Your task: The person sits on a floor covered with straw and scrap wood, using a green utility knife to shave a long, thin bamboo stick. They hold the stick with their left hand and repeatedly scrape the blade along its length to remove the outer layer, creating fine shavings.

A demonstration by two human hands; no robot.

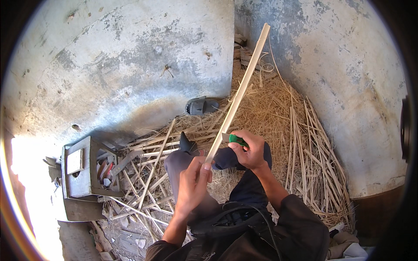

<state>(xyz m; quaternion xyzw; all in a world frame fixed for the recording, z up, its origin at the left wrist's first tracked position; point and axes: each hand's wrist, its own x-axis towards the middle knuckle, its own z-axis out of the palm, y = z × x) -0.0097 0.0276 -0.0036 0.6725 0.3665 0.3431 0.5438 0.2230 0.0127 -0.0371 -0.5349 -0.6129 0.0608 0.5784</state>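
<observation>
Holding the near end of a long pale cane strip (240, 89), the left hand (191, 185) is clenched around it just above the person's knees, while the strip runs up and away toward the corner where the two grey walls (130, 56) meet. The right hand (250, 150) grips a green-handled knife (235, 139) whose blade end sits against the strip just beyond the left hand's fingers. The strip looks light, thin and springy, stiff along its length yet likely to split or snap if bent sharply; its edges may be sharp, so a firm pinch close to the blade seems the safest hold. Shavings and more cane strips (305, 143) cover the floor, with a small grey stool (82, 169) to the left.
</observation>
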